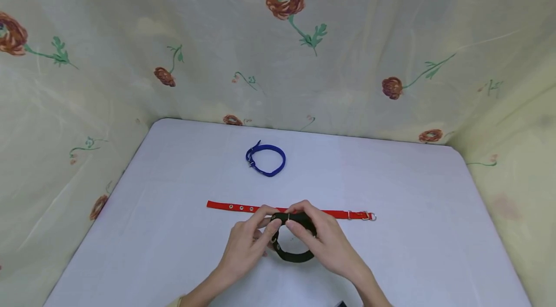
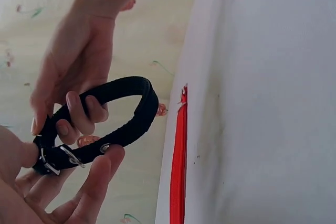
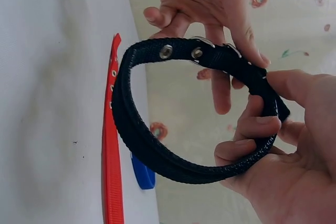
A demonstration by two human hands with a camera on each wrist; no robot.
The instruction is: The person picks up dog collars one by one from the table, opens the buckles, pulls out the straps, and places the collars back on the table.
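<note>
A black buckled collar [image 1: 295, 257], closed into a loop, is held up between both hands above the white table. My left hand [image 1: 244, 245] pinches its buckle end, where a metal buckle and ring show in the left wrist view. With thumb and fingers, my right hand [image 1: 326, 239] grips the strap beside the buckle. Metal eyelets [image 3: 166, 52] dot the black band in the right wrist view. Behind the hands a red collar [image 1: 343, 214] lies stretched flat, its middle partly hidden by them. Farther back rests a blue collar [image 1: 278, 148], fastened into a ring.
The white table [image 1: 173, 162] has rounded far corners. Flower-printed cloth [image 1: 339, 70] hangs behind it and along both sides. A small dark object [image 1: 341, 304] shows at the bottom edge near the right wrist.
</note>
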